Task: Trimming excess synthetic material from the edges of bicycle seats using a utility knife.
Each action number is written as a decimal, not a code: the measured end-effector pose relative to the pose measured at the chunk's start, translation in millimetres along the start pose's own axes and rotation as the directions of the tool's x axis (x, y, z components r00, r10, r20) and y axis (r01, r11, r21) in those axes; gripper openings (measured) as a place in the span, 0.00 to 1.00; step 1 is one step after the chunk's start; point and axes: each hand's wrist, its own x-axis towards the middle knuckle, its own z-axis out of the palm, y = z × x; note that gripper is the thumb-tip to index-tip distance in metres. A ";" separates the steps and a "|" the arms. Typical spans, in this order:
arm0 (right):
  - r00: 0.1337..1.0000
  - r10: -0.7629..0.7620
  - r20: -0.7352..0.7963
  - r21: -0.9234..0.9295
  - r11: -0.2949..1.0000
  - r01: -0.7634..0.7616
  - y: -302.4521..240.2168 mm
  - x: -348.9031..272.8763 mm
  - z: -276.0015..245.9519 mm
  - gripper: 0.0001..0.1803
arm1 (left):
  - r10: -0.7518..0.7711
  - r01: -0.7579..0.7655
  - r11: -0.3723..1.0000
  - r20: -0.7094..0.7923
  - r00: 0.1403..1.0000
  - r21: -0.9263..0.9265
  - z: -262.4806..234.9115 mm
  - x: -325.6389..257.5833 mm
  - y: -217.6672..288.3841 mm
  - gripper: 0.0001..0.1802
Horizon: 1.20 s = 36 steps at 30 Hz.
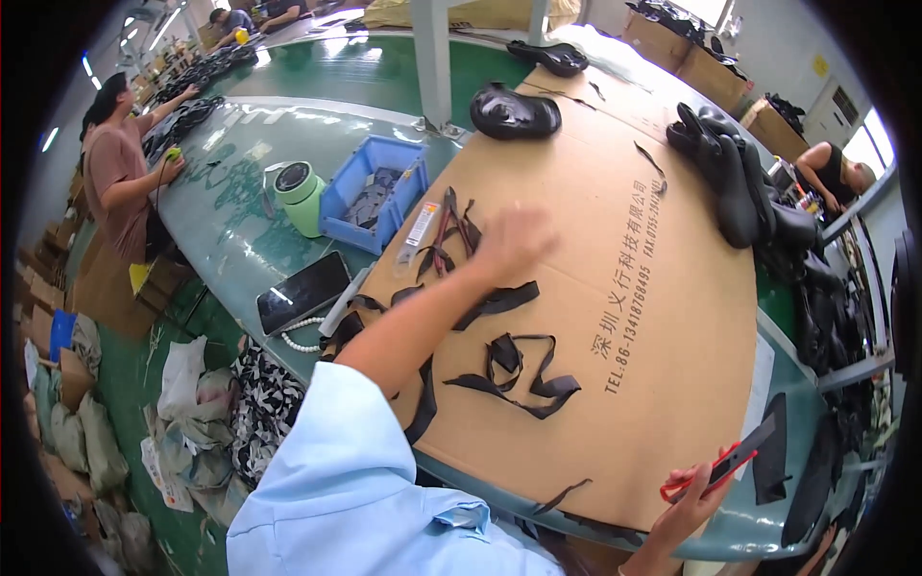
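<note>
My left hand (519, 245), smeared by motion, passes over the large cardboard sheet (547, 192) near its left side. Whether it holds anything is not visible. Just beside it lie dark red-handled pliers or snips (445, 230) and a small clear packet with an orange and white label (419, 228). Black fabric strips (523, 389) are strewn below my left arm. At the lower right, my right hand (693, 494) is closed around a long red and black hand tool (730, 464), whose exact kind I cannot make out. Its dark end points up and to the right.
A blue bin (331, 197) of small grey pieces, a green jar (300, 200), a phone (303, 293) and a white bead string (296, 338) sit left. Black moulded pieces (514, 113) rest on the cardboard; more (730, 182) pile up right. A person (123, 173) stands across the table.
</note>
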 end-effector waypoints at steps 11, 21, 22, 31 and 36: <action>0.531 0.003 0.848 0.097 0.982 -0.162 -9.4 -33.1 128.9 0.33 | -0.328 0.322 0.934 0.016 0.944 0.157 -112.8 -294.3 102.9 0.35; 0.376 -0.493 0.785 -0.023 0.583 0.812 -30.9 -38.6 320.9 0.22 | -0.630 0.110 0.110 0.016 0.776 -0.988 -109.6 -258.5 80.2 0.18; 0.363 -0.582 0.728 -0.081 0.452 0.888 -26.8 -29.4 339.1 0.23 | -0.567 0.164 0.111 0.073 0.821 -0.980 -105.2 -257.7 82.7 0.17; 0.306 0.151 0.940 -0.332 0.611 0.718 -50.0 21.5 341.3 0.19 | -0.578 0.312 -0.014 0.262 0.773 -0.950 -104.8 -275.3 85.5 0.19; 0.332 0.204 0.921 -0.153 0.973 -0.172 -15.2 19.9 232.6 0.13 | -0.330 0.431 0.112 0.376 0.866 -0.895 -118.4 -279.7 85.2 0.19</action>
